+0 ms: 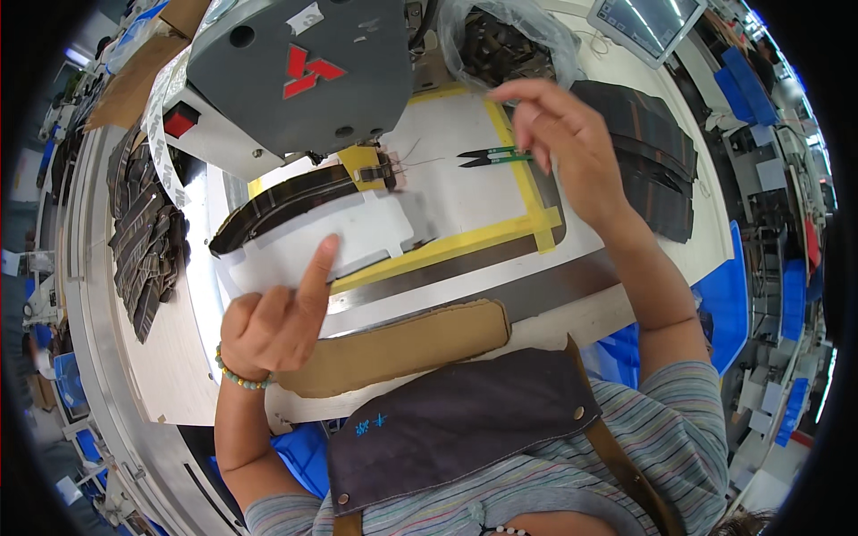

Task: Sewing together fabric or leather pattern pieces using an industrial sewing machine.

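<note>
My left hand (279,313) has its index finger stretched onto a white flat template (322,230), its other fingers bent. Along the template's upper side runs a curved dark plaid fabric strip (273,207), reaching beneath a yellow part (359,166) under the grey sewing machine head (295,85). Loose threads trail from there. My right hand (563,143) is raised over the right side of the white, yellow-taped board (469,201), index finger extended and the others loosely bent, with nothing visible in it. Green-and-black thread snips (483,157) lie just left of it, partly hidden by its fingers.
Plaid fabric pieces lie piled at left (147,232) and right (652,161). A bag of dark pieces (505,49) and a screen (645,27) are at the back. A tan pad (402,344) lies along the front edge. Blue bins (722,299) sit below.
</note>
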